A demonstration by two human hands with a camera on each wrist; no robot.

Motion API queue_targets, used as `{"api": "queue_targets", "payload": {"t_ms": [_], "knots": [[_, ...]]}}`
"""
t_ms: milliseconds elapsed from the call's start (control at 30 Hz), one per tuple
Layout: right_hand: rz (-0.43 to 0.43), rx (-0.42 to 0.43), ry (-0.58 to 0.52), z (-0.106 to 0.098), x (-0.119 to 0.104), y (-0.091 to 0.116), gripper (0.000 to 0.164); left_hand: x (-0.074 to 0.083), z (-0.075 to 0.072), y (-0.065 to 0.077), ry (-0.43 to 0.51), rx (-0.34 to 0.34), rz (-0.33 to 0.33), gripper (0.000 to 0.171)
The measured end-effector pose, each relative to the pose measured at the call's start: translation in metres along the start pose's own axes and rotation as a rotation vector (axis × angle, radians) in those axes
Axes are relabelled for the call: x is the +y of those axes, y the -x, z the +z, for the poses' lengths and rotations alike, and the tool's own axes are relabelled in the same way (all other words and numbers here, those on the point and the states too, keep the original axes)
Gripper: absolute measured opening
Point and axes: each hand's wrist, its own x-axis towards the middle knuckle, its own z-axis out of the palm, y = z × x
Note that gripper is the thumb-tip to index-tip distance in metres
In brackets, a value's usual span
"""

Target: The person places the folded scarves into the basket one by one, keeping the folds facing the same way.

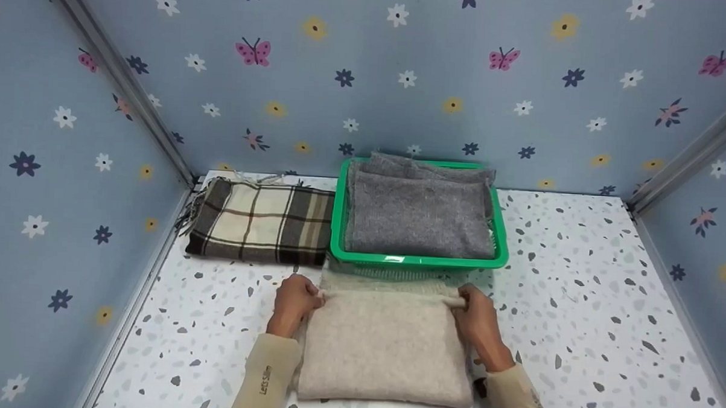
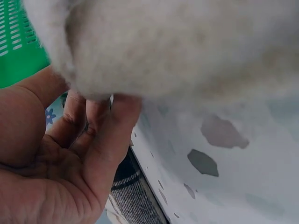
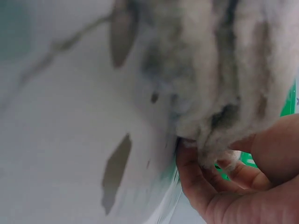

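Observation:
A folded beige woollen cloth [image 1: 388,350], perhaps a shawl, lies flat on the speckled table, with a thin fringed edge [image 1: 384,283] showing along its far side. My left hand [image 1: 295,301] pinches its far left corner. At the far right corner my right hand [image 1: 475,316] grips the fabric between thumb and fingers. In the left wrist view the left fingers [image 2: 100,126] reach under the cloth's edge. The right wrist view shows several stacked layers of the cloth [image 3: 219,70], with the right fingers [image 3: 201,182] under and around their corner.
Just beyond the cloth stands a green plastic basket [image 1: 418,260] holding folded grey cloths [image 1: 423,215]. To its left lies a folded plaid scarf [image 1: 260,221] with fringe. Blue panels [image 1: 373,77] printed with flowers and butterflies enclose the back and sides of the table [image 1: 577,308].

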Motion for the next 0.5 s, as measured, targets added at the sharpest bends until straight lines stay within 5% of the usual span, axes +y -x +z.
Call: {"api": "queue_targets", "payload": {"t_ms": [500], "knots": [[0.004,0.021,0.025,-0.013,0.012,-0.001,0.017,0.009,0.014,-0.002,0.000,0.020,0.051,0.016]]}}
